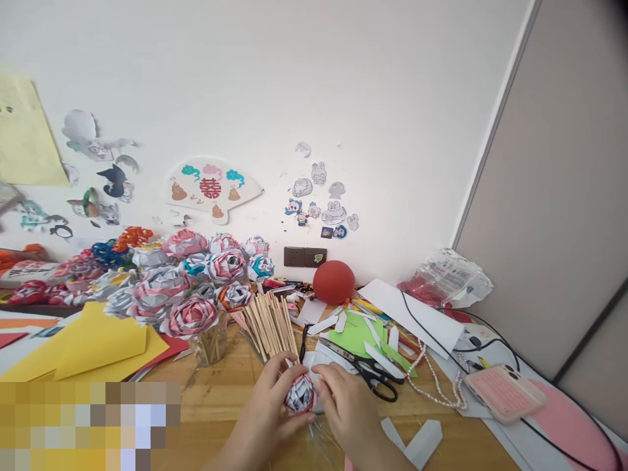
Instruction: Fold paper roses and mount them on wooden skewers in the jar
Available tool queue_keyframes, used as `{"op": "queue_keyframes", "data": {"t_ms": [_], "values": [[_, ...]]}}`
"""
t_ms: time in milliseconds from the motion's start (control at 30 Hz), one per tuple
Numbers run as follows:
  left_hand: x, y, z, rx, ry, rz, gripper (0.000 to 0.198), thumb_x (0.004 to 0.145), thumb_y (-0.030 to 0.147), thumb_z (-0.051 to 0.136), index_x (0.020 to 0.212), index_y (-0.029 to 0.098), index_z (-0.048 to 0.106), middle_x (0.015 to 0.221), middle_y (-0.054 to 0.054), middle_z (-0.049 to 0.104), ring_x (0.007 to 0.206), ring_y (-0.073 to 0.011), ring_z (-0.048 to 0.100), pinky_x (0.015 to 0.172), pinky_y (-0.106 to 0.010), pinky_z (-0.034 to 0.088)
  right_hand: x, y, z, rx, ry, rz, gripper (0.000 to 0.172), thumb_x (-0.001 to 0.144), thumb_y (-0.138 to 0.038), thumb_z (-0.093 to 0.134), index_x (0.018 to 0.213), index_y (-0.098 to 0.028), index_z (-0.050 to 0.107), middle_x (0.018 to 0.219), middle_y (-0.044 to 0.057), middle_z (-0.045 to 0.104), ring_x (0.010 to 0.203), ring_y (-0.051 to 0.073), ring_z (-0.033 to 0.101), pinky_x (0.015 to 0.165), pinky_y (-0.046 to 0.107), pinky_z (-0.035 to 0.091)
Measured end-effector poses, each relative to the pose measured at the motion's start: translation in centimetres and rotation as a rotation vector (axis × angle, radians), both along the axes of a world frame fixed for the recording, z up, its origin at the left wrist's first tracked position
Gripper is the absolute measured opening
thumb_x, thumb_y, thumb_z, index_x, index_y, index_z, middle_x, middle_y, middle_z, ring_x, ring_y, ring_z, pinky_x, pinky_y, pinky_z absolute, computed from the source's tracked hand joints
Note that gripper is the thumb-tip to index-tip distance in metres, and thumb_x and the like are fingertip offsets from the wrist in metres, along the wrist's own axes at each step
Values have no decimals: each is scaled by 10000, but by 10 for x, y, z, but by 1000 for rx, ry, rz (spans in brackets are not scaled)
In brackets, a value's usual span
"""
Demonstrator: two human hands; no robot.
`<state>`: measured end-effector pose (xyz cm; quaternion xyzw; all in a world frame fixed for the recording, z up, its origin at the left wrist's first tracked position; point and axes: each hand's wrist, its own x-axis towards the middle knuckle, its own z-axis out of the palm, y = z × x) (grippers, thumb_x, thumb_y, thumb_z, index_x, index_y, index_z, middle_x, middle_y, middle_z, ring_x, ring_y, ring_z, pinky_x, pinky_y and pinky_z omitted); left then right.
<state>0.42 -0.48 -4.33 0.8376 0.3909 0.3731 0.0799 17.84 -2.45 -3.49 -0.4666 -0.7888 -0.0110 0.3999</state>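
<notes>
Left hand (267, 402) cups paper flower (299, 394); right hand (349, 400) pinches its edge.

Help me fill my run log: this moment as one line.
left hand: cups paper flower | right hand: at flower's edge | nearby: wooden sticks, scissors, green paper

Matt paper flower (298, 395), smooth wooden tabletop (216, 405), matt wooden sticks (271, 326), glossy plastic bag (454, 278)

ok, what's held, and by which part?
Flower, by its left rim, in the left hand. Right hand is at its right edge; grip unclear.
</notes>
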Motion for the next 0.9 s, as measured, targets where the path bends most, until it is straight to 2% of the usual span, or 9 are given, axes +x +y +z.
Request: {"op": "queue_keyframes", "data": {"t_ms": [167, 300, 500, 567, 633, 767, 833, 900], "values": [[-1, 1, -7, 133, 82, -8, 449, 670, 275, 681, 1090, 236, 527, 1120, -126, 499, 973, -255, 554, 794, -371, 505, 1, 2, 1, 38, -138, -8, 376, 937, -339, 242, 831, -193, 573, 694, 23, 578, 591, 150, 544, 509, 237, 321], [1, -1, -3, 222, 120, -12, 427, 651, 268, 690, 1051, 209, 552, 1076, -137, 529, 902, -252, 578, 736, -361, 520, 3, 4, -1, 71, -192, 3, 397, 940, -387, 243, 844, -192, 575, 696, 22, 585, 581, 147, 546, 504, 238, 324], [2, -3, 3, 254, 147, -26, 385, 672, 282, 671, 1033, 201, 563, 1046, -140, 555, 894, -253, 583, 726, -370, 519, 1, 5, -4, 124, -207, -19, 416, 950, -324, 199, 785, -195, 559, 664, 22, 573, 547, 144, 546, 498, 237, 346], [2, -2, 1, 258, 141, -28, 386, 675, 298, 666, 1034, 204, 561, 1056, -143, 550, 909, -259, 579, 735, -374, 516, 1, 5, -5, 150, -218, -32, 394, 946, -319, 205, 818, -190, 554, 666, 29, 578, 550, 152, 556, 498, 240, 363], [2, -2, -2, 255, 131, -25, 391, 677, 308, 661, 1040, 209, 553, 1071, -144, 540, 922, -264, 574, 740, -377, 515, 1, 5, -6, 179, -208, -45, 369, 944, -334, 208, 933, -171, 539, 704, 48, 605, 578, 167, 584, 505, 247, 391], [2, -1, -6, 225, 116, -21, 399, 680, 308, 655, 1049, 213, 538, 1102, -148, 519, 946, -268, 564, 743, -376, 515, 4, 5, -8, 199, -130, -51, 386, 933, -366, 259, 1190, -105, 378, 874, 106, 654, 705, 197, 637, 556, 267, 453], [2, -1, -5, 229, 111, -28, 399, 681, 306, 656, 1049, 207, 538, 1096, -150, 521, 937, -265, 568, 740, -373, 516, 5, 6, -10, 221, -104, -60, 377, 926, -367, 286, 1175, -97, 370, 853, 106, 654, 703, 202, 638, 561, 271, 461], [2, -2, -4, 237, 107, -26, 392, 685, 316, 654, 1044, 206, 541, 1090, -147, 526, 920, -258, 574, 736, -368, 517, 5, 6, -10, 259, -117, -74, 318, 925, -356, 286, 1078, -115, 427, 779, 86, 634, 647, 195, 624, 535, 268, 449]]}}
